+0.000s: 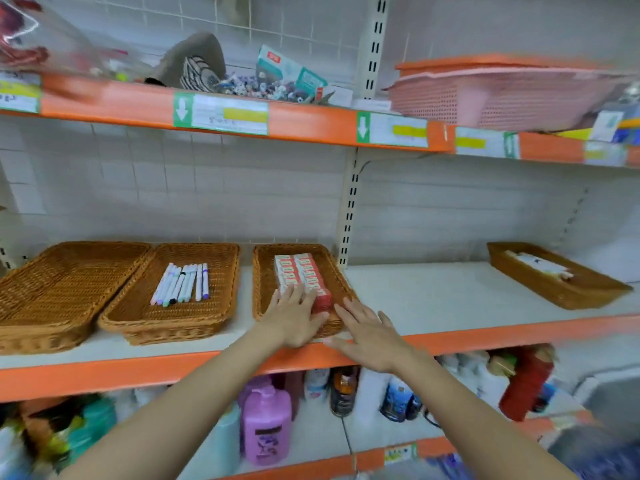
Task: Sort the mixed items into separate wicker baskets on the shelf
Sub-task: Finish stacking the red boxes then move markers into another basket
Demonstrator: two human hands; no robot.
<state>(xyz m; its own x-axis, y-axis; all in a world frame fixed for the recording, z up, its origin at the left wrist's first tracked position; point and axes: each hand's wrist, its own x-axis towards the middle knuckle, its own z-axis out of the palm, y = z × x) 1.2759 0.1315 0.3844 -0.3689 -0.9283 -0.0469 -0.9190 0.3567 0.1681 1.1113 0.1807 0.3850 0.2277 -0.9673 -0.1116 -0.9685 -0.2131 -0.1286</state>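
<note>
Head view: at six o'clock, the left hand (293, 320) lies flat, fingers straight, on red-and-white boxes (300, 275) in the third wicker basket (263, 282); the right hand (370, 332), fingers spread, hovers at its four o'clock corner.

purple bottle (266, 426), pink plastic trays (491, 97)

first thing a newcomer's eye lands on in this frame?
Probably the two hands at centre: the left hand lies flat on the red-and-white boxes packed in the third wicker basket, and the right hand is spread open beside that basket's front corner. Next, the row of pens in the basket to the left, and the orange shelf edges.
</note>
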